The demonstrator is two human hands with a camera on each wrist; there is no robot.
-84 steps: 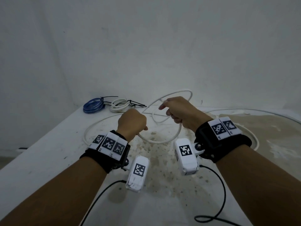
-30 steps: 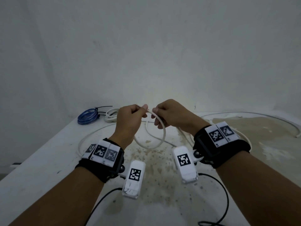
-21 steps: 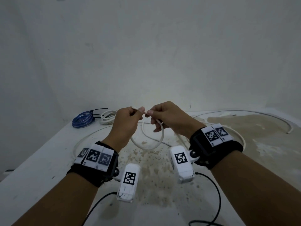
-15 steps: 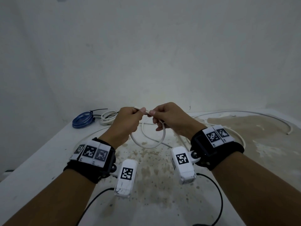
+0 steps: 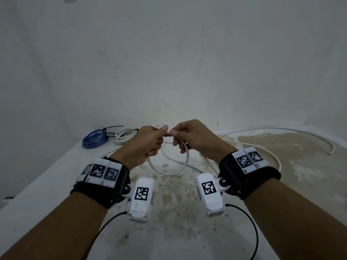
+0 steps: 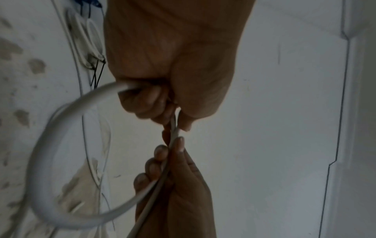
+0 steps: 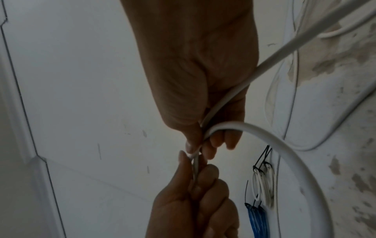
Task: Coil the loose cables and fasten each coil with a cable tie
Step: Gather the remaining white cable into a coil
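Note:
A long white cable [image 5: 169, 172] hangs in one small loop between my two hands, held above the table. My left hand [image 5: 148, 141] pinches the cable near its end between thumb and forefinger, with the tip sticking out to the left. My right hand [image 5: 187, 136] pinches the same cable right beside it, fingertips almost touching. In the left wrist view the loop [image 6: 50, 145] curves down to the left of the left hand [image 6: 168, 96]. The right wrist view shows the right hand [image 7: 205, 128] with the cable [image 7: 284, 151] arcing away to the right. The loose remainder [image 5: 281, 131] trails across the table to the right.
A tied blue coil [image 5: 94, 138] and a tied white coil [image 5: 124, 135] with black cable ties lie at the table's back left, by the wall. The white table [image 5: 47, 184] is stained brown in the middle and right. Black wrist-camera leads [image 5: 251, 231] hang near the front.
The hands have come together and lifted; the large loop seen earlier is now one small loop. In the last half second the hands barely moved.

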